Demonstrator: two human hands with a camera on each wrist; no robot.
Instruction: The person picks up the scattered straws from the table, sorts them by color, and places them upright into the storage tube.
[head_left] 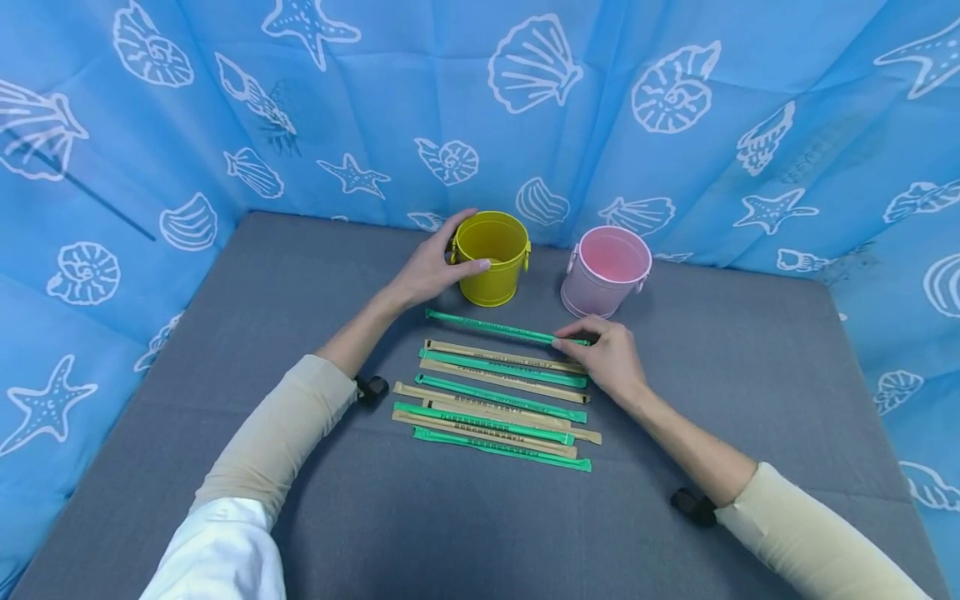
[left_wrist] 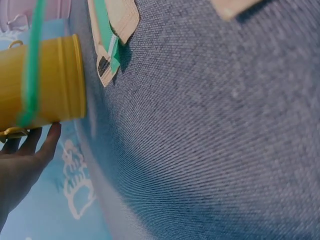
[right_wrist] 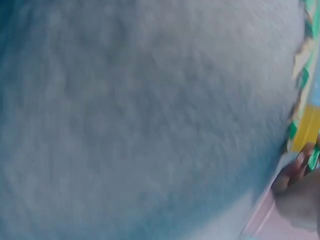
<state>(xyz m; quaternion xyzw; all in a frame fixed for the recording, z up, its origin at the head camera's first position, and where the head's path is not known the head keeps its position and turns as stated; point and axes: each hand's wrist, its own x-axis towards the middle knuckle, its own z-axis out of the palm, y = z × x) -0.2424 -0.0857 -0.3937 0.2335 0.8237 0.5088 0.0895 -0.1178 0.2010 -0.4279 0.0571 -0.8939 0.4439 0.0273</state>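
The largest thing is the blue fabric curtain with white sea-shell prints (head_left: 420, 92), which stands behind the flat grey cloth-covered table (head_left: 450, 533). I take the group of sticks as the clock's centre, with the person at 6 o'clock. At 12 o'clock is the round yellow bucket with small side handles (head_left: 489, 287); between 1 and 2 o'clock, apart from it, is the round pale pink bucket (head_left: 592, 292).

The left hand (head_left: 433, 265), at 11 o'clock, holds the yellow bucket, its thumb at the front of the rim and its fingers round the side. The right hand (head_left: 609, 357), near 2 o'clock, pinches one end of a long thin green wrapped stick (head_left: 487, 325), which appears raised just before the yellow bucket. Below it lie tan wrapped sticks (head_left: 480, 352) and other green wrapped sticks (head_left: 502, 450), roughly parallel.

In my judgement, the step in hand is lifting this one stick. The next move calls for a firm pinch, because its long free part may swing, and for a steady bucket.
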